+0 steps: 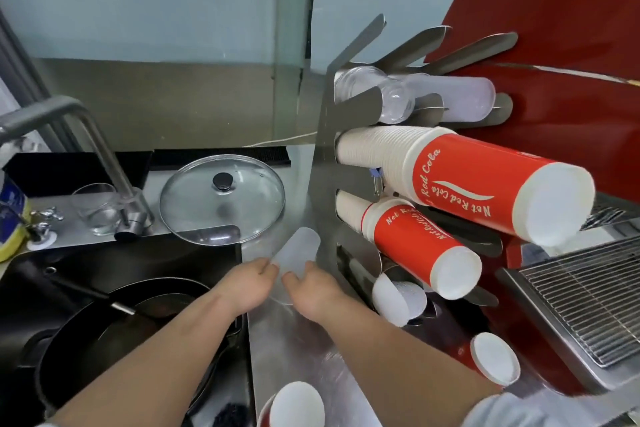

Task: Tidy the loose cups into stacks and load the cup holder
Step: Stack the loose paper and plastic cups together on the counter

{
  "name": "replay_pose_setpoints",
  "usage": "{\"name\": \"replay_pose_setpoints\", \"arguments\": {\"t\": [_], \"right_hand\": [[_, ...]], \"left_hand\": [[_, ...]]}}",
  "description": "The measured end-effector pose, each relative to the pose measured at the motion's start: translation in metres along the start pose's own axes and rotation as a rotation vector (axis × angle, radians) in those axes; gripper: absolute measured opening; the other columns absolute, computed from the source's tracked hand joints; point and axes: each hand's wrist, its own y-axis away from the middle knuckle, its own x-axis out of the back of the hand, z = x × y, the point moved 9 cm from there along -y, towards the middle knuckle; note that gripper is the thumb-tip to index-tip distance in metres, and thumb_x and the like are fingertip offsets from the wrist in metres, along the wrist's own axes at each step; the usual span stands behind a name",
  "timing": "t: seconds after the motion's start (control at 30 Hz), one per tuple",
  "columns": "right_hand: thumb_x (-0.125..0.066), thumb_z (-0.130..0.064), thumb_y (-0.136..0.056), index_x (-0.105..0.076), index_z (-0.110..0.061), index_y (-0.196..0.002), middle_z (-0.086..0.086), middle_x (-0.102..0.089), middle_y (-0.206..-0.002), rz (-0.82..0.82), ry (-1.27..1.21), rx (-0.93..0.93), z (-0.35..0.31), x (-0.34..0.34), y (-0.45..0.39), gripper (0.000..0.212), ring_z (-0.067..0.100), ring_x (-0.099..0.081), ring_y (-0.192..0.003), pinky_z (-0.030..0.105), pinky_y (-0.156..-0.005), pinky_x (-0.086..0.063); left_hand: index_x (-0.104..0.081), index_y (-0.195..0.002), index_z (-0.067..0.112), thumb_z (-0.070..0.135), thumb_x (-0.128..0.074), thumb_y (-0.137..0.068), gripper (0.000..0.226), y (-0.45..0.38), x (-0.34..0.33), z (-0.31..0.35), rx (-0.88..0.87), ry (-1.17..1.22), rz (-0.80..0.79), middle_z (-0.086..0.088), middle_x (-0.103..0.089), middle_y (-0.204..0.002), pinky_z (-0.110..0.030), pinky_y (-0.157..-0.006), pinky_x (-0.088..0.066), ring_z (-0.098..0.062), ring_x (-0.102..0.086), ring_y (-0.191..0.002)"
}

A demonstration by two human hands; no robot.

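While both hands point(277, 282) grip — frosted cup point(298, 253)

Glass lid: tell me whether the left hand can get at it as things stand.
Probably yes, once freed. The left hand holds the frosted cup together with the right hand; the glass lid lies just beyond with nothing between them.

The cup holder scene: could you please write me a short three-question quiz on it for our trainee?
1. True or false: both hands hold the frosted plastic cup.
2. Which cups fill the second row from the top of the cup holder? A) clear plastic B) red paper C) none
3. What lies on the counter left of the holder, by the sink?

Key: 1 true: left hand and right hand grip it. 2 B, the red paper cups. 3 A glass pot lid.
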Motion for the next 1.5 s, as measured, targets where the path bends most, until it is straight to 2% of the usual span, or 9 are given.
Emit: {"name": "replay_pose_setpoints", "arguments": {"t": [0.3,0.43,0.57,0.67,0.77,0.93,1.17,1.37,1.5], "right_hand": [[-0.051,-0.043,-0.090,-0.060,-0.013,-0.121,0.005,-0.067,-0.114,-0.004,-0.273,-0.058,0.020,-0.009,-0.006,0.044,0.025,-0.061,-0.104,0.024,-0.080,-0.040],[-0.068,-0.037,-0.077,-0.055,-0.022,-0.125,-0.002,-0.068,-0.112,-0.017,-0.379,-0.002,0.025,-0.015,-0.002,0.052,0.017,-0.065,-0.101,0.028,-0.086,-0.050],[-0.073,-0.041,-0.057,-0.051,-0.030,-0.123,-0.006,-0.068,-0.113,-0.067,-0.370,0.045,0.030,-0.023,0.002,0.070,0.015,-0.065,-0.103,0.040,-0.095,-0.052],[-0.076,-0.029,-0.060,-0.050,-0.031,-0.121,-0.006,-0.067,-0.112,-0.087,-0.391,0.114,0.023,-0.018,0.013,0.066,0.014,-0.065,-0.103,0.038,-0.094,-0.052],[-0.077,-0.013,-0.067,-0.047,-0.034,-0.114,-0.009,-0.065,-0.109,-0.073,-0.408,0.193,0.012,-0.004,0.029,0.059,0.013,-0.064,-0.103,0.032,-0.093,-0.051],[-0.075,-0.027,-0.063,-0.043,-0.038,-0.127,-0.018,-0.062,-0.116,-0.029,-0.378,0.349,-0.008,0.023,0.075,0.073,0.003,-0.060,-0.107,0.032,-0.097,-0.050],[-0.072,-0.028,-0.064,-0.039,-0.049,-0.124,-0.023,-0.060,-0.116,0.082,-0.388,0.530,-0.020,0.070,0.151,0.072,-0.004,-0.057,-0.110,0.032,-0.097,-0.050],[-0.072,-0.029,-0.067,-0.038,-0.054,-0.127,-0.024,-0.055,-0.127,0.108,-0.337,0.691,0.002,0.105,0.217,0.073,-0.003,-0.052,-0.120,0.028,-0.098,-0.048],[-0.073,-0.023,-0.068,-0.043,-0.049,-0.126,-0.019,-0.060,-0.125,0.137,-0.298,0.707,0.042,0.128,0.240,0.070,0.001,-0.057,-0.117,0.031,-0.096,-0.050]], "left_hand": [[-0.071,-0.110,0.024,0.036,-0.047,-0.073,0.046,0.007,-0.014,-0.020,0.089,0.417,-0.083,-0.003,-0.073,-0.109,-0.033,-0.086,-0.051,-0.018,-0.067,-0.097],[-0.068,-0.115,0.014,0.006,-0.056,-0.080,0.039,0.025,-0.023,-0.016,0.043,0.592,-0.183,-0.012,-0.074,-0.109,-0.026,-0.076,-0.054,-0.024,-0.070,-0.098],[-0.062,-0.107,0.021,-0.025,-0.041,-0.087,0.055,0.051,-0.022,0.003,-0.105,0.554,-0.224,0.013,-0.078,-0.082,-0.011,-0.063,-0.053,0.001,-0.072,-0.078],[-0.056,-0.107,0.030,-0.022,-0.047,-0.088,0.057,0.061,-0.012,0.008,-0.174,0.492,-0.135,0.029,-0.074,-0.081,-0.006,-0.067,-0.049,0.012,-0.068,-0.079],[-0.056,-0.114,0.033,-0.010,-0.062,-0.086,0.052,0.071,0.001,0.007,-0.198,0.437,-0.070,0.019,-0.076,-0.097,-0.010,-0.077,-0.051,0.003,-0.069,-0.096],[-0.050,-0.131,0.034,0.006,-0.072,-0.082,0.060,0.105,0.033,0.028,-0.264,0.379,-0.025,0.004,-0.067,-0.124,-0.036,-0.102,-0.050,-0.010,-0.064,-0.115],[-0.049,-0.123,0.038,-0.009,-0.069,-0.082,0.066,0.165,0.056,0.082,-0.402,0.367,0.052,0.011,-0.068,-0.121,-0.025,-0.103,-0.049,-0.005,-0.062,-0.118],[-0.049,-0.129,0.052,0.014,-0.075,-0.069,0.075,0.228,0.042,0.133,-0.620,0.319,0.031,0.018,-0.059,-0.134,-0.028,-0.109,-0.043,-0.006,-0.053,-0.130],[-0.043,-0.141,0.027,0.002,-0.073,-0.073,0.077,0.242,0.006,0.158,-0.675,0.273,-0.031,0.008,-0.056,-0.139,-0.039,-0.113,-0.040,-0.014,-0.050,-0.134]]}}
